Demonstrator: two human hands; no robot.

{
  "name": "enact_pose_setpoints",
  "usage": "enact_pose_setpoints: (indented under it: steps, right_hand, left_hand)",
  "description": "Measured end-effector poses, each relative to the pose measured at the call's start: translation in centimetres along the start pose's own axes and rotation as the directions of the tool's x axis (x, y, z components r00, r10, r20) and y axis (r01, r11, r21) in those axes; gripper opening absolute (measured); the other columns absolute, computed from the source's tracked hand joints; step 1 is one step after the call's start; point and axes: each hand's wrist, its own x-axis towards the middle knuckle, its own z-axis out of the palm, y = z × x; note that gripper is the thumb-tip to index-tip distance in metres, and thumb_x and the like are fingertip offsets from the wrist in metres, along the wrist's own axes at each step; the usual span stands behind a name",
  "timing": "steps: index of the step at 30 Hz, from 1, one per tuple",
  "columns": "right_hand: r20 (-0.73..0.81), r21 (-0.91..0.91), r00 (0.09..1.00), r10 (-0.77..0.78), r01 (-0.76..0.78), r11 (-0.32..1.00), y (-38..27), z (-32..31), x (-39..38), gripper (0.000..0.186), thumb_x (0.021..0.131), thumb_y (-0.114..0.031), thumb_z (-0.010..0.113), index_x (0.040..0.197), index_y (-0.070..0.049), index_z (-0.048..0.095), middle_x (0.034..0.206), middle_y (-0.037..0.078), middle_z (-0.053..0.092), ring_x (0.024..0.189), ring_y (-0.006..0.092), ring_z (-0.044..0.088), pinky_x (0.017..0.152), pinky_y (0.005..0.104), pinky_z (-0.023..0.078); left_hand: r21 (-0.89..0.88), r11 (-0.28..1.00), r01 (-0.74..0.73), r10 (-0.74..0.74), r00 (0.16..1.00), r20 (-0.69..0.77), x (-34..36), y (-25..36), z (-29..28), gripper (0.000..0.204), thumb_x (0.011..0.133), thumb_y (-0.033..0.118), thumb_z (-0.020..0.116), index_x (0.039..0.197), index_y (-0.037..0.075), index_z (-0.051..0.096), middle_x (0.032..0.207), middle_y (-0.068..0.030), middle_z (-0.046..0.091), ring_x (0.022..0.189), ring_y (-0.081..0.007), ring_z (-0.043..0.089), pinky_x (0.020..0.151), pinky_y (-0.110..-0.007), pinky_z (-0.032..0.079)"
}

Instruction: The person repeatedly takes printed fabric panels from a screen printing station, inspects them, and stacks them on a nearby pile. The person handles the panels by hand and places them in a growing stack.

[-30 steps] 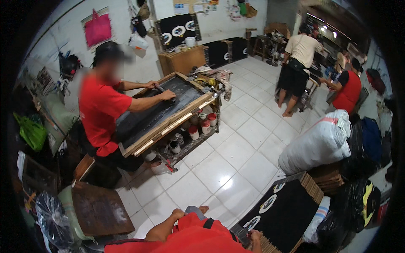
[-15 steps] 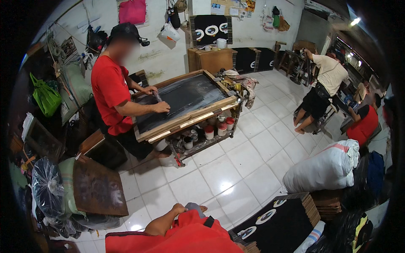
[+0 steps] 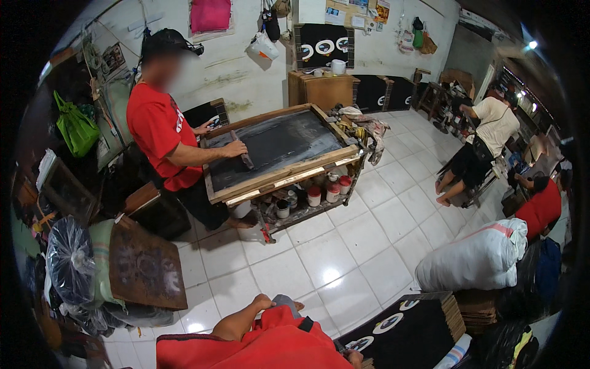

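Observation:
My left hand point(image 3: 263, 301) is curled closed beside the grey cloth point(image 3: 284, 302) over my leg, at the bottom of the view. Whether anything lies inside its fingers is hidden. Only a small part of my right hand point(image 3: 354, 358) shows past my red shirt, at the near corner of a black panel point(image 3: 399, 335) with white oval prints. Its fingers are mostly out of sight. Wooden slats point(image 3: 452, 313) line the panel's right edge. Across the floor, a person in red holds a squeegee point(image 3: 242, 149) over a wood-framed printing screen point(image 3: 283, 138).
Paint pots point(image 3: 314, 195) stand on the shelf under the screen. A large white sack point(image 3: 470, 255) lies at right, and a brown board point(image 3: 147, 261) leans on bags at left. Two more people work at the far right. White tiles point(image 3: 276, 270) cover the floor between.
The view has shifted slightly. The person at the screen now has one hand on the squeegee and the other off it, by the far-left edge. My right hand has come into sight at the panel.

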Motion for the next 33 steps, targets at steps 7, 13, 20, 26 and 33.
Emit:
enact_pose_setpoints:
  steps: [7,13,20,26,33]
  right_hand:
    - [0.035,-0.08,0.999,-0.002,0.005,0.997,-1.6,2.2,-1.0,0.01,0.074,-0.001,0.056,0.075,0.007,0.06,0.067,0.015,0.062,0.053,0.024,0.062,0.047,0.0352,0.053]
    - [-0.005,-0.065,0.996,0.087,-0.087,0.994,-0.5,3.0,-0.5,0.009,0.075,-0.003,0.055,0.075,0.006,0.059,0.066,0.015,0.062,0.052,0.0247,0.062,0.046,0.0354,0.053]
    - [0.049,-0.021,0.996,0.075,-0.074,0.997,-0.2,3.5,0.1,0.009,0.076,-0.004,0.055,0.077,0.005,0.058,0.065,0.015,0.06,0.053,0.0275,0.061,0.044,0.0366,0.05]
    - [0.0,0.027,0.995,0.102,-0.102,0.994,-2.3,4.8,0.2,0.01,0.077,-0.003,0.055,0.083,0.005,0.057,0.068,0.016,0.058,0.055,0.0301,0.061,0.045,0.0381,0.048]
    - [0.267,-0.822,0.928,-0.259,0.36,0.441,0.5,5.6,8.0,0.021,0.077,-0.02,0.055,0.089,-0.008,0.068,0.081,0.009,0.067,0.075,0.0248,0.065,0.065,0.0388,0.05]
  left_hand:
    - [-0.109,0.99,0.091,-0.094,0.995,-0.018,0.0,-1.5,0.4,0.055,0.073,0.056,0.064,0.092,0.005,0.07,0.1,-0.0176,0.065,0.097,-0.0312,0.061,0.084,-0.037,0.047]
    - [-0.305,0.941,0.144,-0.145,0.989,0.018,-0.5,-3.2,0.7,0.048,0.069,0.051,0.07,0.087,0.006,0.071,0.095,-0.0164,0.067,0.091,-0.0303,0.063,0.08,-0.037,0.048]
    - [-0.303,0.944,0.129,-0.15,0.988,-0.045,-0.4,-3.8,0.3,0.051,0.07,0.051,0.069,0.088,0.003,0.07,0.094,-0.0181,0.067,0.09,-0.0315,0.063,0.079,-0.037,0.048]
    - [-0.231,0.962,0.144,-0.154,0.988,-0.026,0.3,-4.1,-1.6,0.052,0.072,0.05,0.067,0.091,0.002,0.07,0.096,-0.0183,0.066,0.092,-0.0311,0.063,0.08,-0.037,0.048]
    - [-0.02,0.998,0.06,-0.061,0.997,-0.037,4.9,-2.6,-7.3,0.042,0.074,0.045,0.066,0.084,0.004,0.071,0.087,-0.0127,0.069,0.081,-0.0251,0.065,0.074,-0.034,0.05]
